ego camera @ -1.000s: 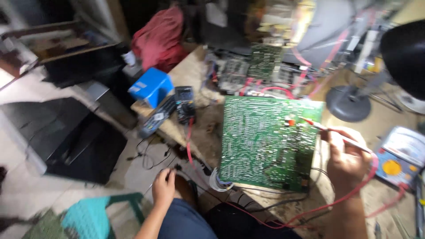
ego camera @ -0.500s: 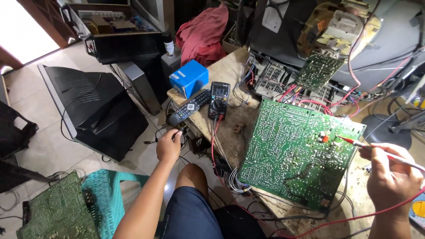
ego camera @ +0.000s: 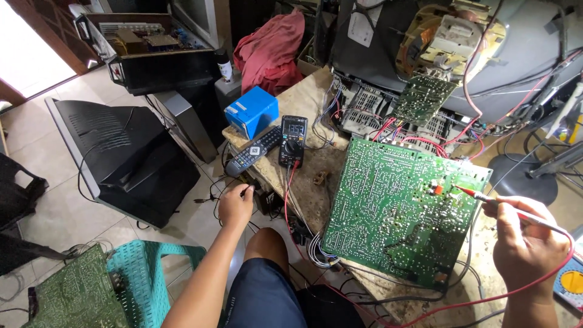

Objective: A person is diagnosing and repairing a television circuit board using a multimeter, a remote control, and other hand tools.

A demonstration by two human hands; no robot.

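A large green circuit board (ego camera: pixel 395 212) lies tilted on the worn workbench (ego camera: pixel 316 182), solder side up. My right hand (ego camera: pixel 527 243) grips a red test probe (ego camera: pixel 486 197) like a pen, with its tip touching the board's upper right corner. A red lead runs from the black digital multimeter (ego camera: pixel 293 141) standing at the bench's left end. My left hand (ego camera: pixel 235 206) is below the bench edge, under the black remote control (ego camera: pixel 254 150). Its fingertips are pinched on a thin black lead (ego camera: pixel 246 191) that hangs there. My knee (ego camera: pixel 267 243) is just below it.
A blue box (ego camera: pixel 252 111) stands behind the remote, and a red cloth (ego camera: pixel 270 51) is heaped beyond it. A picture tube chassis with a small green board (ego camera: pixel 422 97) and loose wires fills the back right. An old television (ego camera: pixel 121 158) lies on the floor at left, near a teal chair (ego camera: pixel 155 270).
My left hand has risen from beside my knee to the bench edge and closed on the black lead. The right hand keeps the red probe on the board while my view swings left.
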